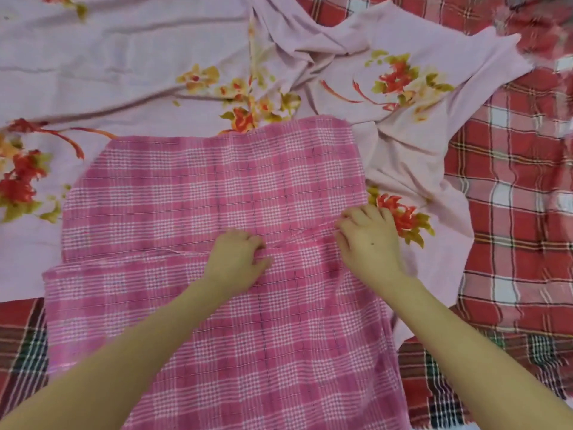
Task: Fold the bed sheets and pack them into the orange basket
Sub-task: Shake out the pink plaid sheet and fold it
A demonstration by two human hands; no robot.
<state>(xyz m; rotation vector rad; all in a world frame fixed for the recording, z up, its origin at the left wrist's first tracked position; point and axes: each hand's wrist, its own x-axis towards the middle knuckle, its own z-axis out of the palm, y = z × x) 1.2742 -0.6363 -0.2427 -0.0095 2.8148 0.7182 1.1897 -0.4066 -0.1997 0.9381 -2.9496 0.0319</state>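
So the pink checked sheet (217, 187) lies dead centre, running from the near edge of the view up to a slightly curved far edge. A flap is doubled over it, so a folded edge (139, 254) crosses it from left to right. Both hands are on that edge: the left hand (235, 259) has its fingers curled in, bunching the cloth near the middle, and the right hand (369, 240) pinches it just to the right, knuckles up. Under the pink sheet and spreading out beyond its far, left and right sides is a lilac floral sheet (124, 57), flat on the left but heaped in wrinkles past the pink sheet's far right corner. Outside that, a red plaid cover (511, 212) shows to the right of the pink sheet and at its near left corner, lying flat.
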